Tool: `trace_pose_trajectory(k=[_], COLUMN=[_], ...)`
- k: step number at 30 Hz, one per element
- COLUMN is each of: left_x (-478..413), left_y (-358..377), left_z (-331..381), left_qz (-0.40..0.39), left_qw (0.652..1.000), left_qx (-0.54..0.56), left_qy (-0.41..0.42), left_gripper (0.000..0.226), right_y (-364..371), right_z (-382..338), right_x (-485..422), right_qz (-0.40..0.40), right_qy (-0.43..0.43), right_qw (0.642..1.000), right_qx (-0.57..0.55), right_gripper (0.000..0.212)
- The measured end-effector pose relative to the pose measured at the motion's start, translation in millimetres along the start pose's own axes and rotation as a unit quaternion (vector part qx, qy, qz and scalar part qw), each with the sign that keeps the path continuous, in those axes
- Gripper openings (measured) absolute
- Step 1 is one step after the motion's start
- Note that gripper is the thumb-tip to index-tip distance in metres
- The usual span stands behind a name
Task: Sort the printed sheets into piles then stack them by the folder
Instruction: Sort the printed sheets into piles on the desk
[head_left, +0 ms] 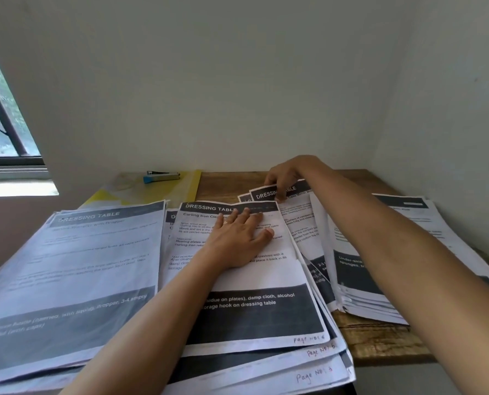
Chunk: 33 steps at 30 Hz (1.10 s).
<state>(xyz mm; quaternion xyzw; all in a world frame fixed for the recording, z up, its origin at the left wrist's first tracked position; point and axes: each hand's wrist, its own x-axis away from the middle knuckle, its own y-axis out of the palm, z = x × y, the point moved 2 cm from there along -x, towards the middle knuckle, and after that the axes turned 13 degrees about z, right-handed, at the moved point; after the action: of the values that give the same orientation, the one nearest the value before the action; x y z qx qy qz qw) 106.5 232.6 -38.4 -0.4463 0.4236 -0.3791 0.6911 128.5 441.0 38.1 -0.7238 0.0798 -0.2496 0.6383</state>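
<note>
A wooden table [380, 340] filled the white-walled corner beside a window [4, 124]. The left hand [237, 238] lay flat, fingers straight, on the middle pile [254, 312] of printed sheets; the right hand [284, 178] pinched a sheet [297, 191] by its top edge behind, forearm crossing the right pile [351, 280]. A blue stapler [161, 177] rested on the yellow folder [187, 185], far left.

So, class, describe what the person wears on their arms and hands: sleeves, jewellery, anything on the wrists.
No sleeves show: both arms are bare to the frame's edge. The left hand wears one thin gold-coloured ring. The right hand shows no ring. Neither wrist carries a watch or bracelet; no gloves.
</note>
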Motion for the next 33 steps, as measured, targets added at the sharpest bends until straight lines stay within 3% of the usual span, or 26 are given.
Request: trace_pose_trajectory(k=[4,9,14,18,23,28,33], left_x=[0,0,-1,-1,1,0,3], left_y=[0,0,1,1,0,0,-19], left_z=[0,-1,-1,-1,1,1,6], left_qz=[0.004,0.005,0.010,0.012,0.006,0.013,0.084], left_qw=[1.000,1.000,1.000,1.000,1.000,1.000,0.988], left_qx=[0.007,0.013,0.013,0.013,0.011,0.016,0.125], left_qy=[0.004,0.003,0.003,0.007,0.012,0.008,-0.035], left_gripper=[0.065,0.064,0.063,0.064,0.064,0.064,0.076], right_y=[-7,-32,-63,-76,-91,-110,-123], right_z=[17,31,40,48,56,49,32], right_x=[1,19,46,70,97,125,151], right_qz=[0.109,0.276,0.368,0.420,0.574,0.680,0.708], right_qy=[0.001,-0.007,-0.022,-0.026,-0.019,-0.023,-0.051], right_qw=[0.994,0.960,0.927,0.903,0.811,0.724,0.699], right_qx=[-0.023,-0.048,-0.068,-0.081,-0.111,-0.109,-0.092], right_gripper=[0.017,0.013,0.024,0.014,0.004,0.010,0.013])
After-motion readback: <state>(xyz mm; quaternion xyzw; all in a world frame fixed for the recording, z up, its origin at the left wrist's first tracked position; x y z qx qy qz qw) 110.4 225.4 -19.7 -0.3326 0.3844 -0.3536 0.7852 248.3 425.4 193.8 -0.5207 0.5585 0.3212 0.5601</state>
